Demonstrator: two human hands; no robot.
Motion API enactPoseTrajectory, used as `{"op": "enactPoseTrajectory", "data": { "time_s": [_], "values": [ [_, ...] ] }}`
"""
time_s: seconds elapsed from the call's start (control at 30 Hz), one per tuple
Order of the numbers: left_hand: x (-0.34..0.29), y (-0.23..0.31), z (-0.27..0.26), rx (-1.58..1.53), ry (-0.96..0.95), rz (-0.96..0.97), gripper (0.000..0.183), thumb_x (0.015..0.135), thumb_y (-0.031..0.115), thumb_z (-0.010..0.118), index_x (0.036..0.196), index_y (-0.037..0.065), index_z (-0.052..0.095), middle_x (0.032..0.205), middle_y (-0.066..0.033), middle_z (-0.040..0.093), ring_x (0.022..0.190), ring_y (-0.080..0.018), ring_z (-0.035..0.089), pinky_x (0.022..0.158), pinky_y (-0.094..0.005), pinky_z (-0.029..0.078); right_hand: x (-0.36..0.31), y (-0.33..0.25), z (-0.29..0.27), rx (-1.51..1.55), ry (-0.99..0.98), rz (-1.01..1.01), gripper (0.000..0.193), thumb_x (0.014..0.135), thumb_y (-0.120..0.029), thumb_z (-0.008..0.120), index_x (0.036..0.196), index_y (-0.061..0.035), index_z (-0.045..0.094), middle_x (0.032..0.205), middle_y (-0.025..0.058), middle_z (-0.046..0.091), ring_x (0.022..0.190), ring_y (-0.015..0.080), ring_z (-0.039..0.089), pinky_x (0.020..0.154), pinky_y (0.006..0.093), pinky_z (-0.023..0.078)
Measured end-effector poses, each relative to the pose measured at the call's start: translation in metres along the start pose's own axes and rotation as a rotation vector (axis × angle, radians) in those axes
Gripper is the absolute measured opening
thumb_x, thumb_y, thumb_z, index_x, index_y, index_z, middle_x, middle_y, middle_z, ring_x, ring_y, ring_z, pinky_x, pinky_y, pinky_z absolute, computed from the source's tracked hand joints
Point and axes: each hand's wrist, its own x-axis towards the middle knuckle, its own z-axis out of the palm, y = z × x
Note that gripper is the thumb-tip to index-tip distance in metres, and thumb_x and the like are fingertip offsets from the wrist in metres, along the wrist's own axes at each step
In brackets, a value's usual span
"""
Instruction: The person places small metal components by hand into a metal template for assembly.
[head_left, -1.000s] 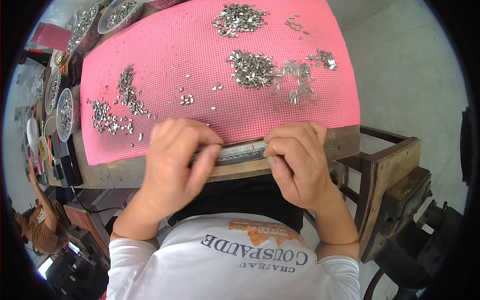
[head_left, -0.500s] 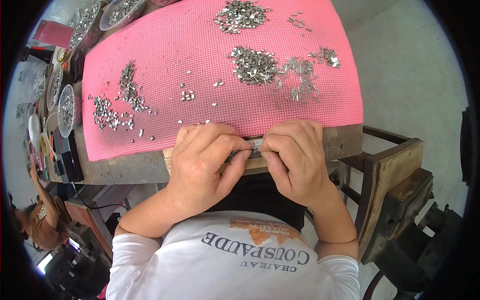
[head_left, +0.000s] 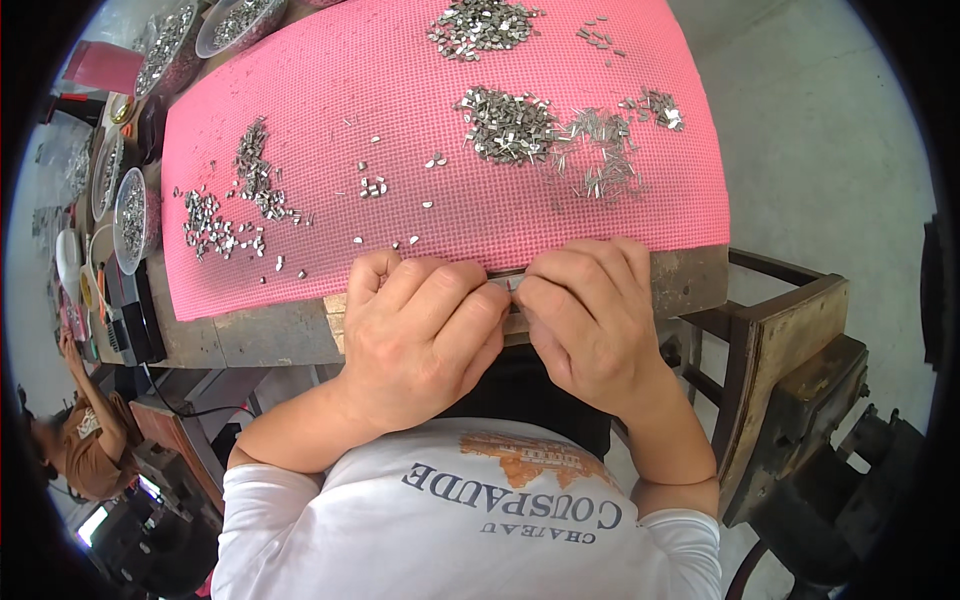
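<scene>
My left hand point(head_left: 420, 335) and my right hand point(head_left: 590, 315) meet at the near edge of a wooden bench point(head_left: 260, 335), fingers curled together over a small metal strip point(head_left: 507, 285), mostly hidden; only a sliver shows between the fingertips. Both hands pinch it just below the edge of the pink mesh mat point(head_left: 400, 110). Piles of small silver metal pieces point(head_left: 505, 125) and thin pins point(head_left: 600, 150) lie on the mat beyond my right hand; more scattered pieces point(head_left: 235, 205) lie to the left.
Bowls of metal parts point(head_left: 135, 215) line the bench's left edge and far left corner. A dark wooden stand point(head_left: 790, 370) sits to my right on the concrete floor. Another person in a brown shirt point(head_left: 85, 445) is at lower left.
My left hand slid right along the bench edge until it met my right hand. The long strip seen between them earlier is now almost covered by the fingers.
</scene>
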Motion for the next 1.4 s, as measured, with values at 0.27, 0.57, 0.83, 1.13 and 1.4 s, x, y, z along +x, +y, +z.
{"op": "enactPoseTrajectory", "data": {
  "time_s": [0.27, 0.57, 0.83, 1.13, 1.4],
  "values": [
    [0.002, -0.005, -0.004, -0.058, 0.03, -0.015, 0.026, 0.066, 0.003, 0.082, 0.089, 0.011, 0.073, 0.09, -0.0009, 0.069, 0.077, -0.0201, 0.064, 0.071, -0.0364, 0.043, -0.002, 0.0, -0.01, -0.052, 0.014, -0.073, 0.038, 0.069, -0.002, 0.075, 0.107, -0.0049, 0.075, 0.108, 0.0076, 0.072, 0.091, 0.0273, 0.068, 0.083, 0.0425, 0.046],
    [0.0, -0.01, -0.016, -0.099, -0.097, -0.078, 0.046, 0.07, 0.007, 0.086, 0.114, 0.008, 0.077, 0.095, -0.0048, 0.073, 0.084, -0.0245, 0.066, 0.078, -0.0371, 0.045, -0.013, 0.016, -0.026, -0.014, 0.114, 0.049, 0.041, 0.076, -0.004, 0.076, 0.117, -0.0043, 0.075, 0.109, 0.0065, 0.073, 0.093, 0.0253, 0.067, 0.086, 0.0403, 0.044],
    [-0.01, -0.017, -0.013, -0.095, -0.056, -0.029, 0.053, 0.067, 0.013, 0.091, 0.118, 0.011, 0.077, 0.085, 0.0, 0.071, 0.074, -0.0201, 0.061, 0.08, -0.0366, 0.041, -0.037, 0.011, -0.031, -0.013, 0.068, 0.186, 0.039, 0.085, -0.015, 0.077, 0.123, -0.0056, 0.073, 0.107, 0.0047, 0.07, 0.101, 0.0269, 0.064, 0.092, 0.0436, 0.042],
    [0.051, 0.036, -0.028, -0.33, -0.217, 0.48, 0.034, 0.069, 0.023, 0.091, 0.102, 0.019, 0.082, 0.091, -0.0003, 0.077, 0.069, -0.0154, 0.06, 0.075, -0.0348, 0.04, -0.106, -0.009, -0.077, 0.842, -0.154, 0.453, 0.032, 0.103, -0.026, 0.06, 0.12, 0.0006, 0.068, 0.105, 0.0173, 0.071, 0.097, 0.0313, 0.067, 0.086, 0.0392, 0.049],
    [0.102, 0.148, 0.032, -0.579, -0.622, 0.99, 0.037, 0.077, 0.023, 0.088, 0.113, 0.021, 0.082, 0.098, 0.0033, 0.076, 0.087, -0.0171, 0.066, 0.09, -0.0393, 0.044, -0.228, -0.087, -0.093, 1.339, 0.199, 0.825, 0.071, 0.088, -0.036, 0.066, 0.144, 0.0045, 0.049, 0.127, 0.0069, 0.062, 0.115, 0.0159, 0.057, 0.102, 0.0319, 0.045]
  ]
}}
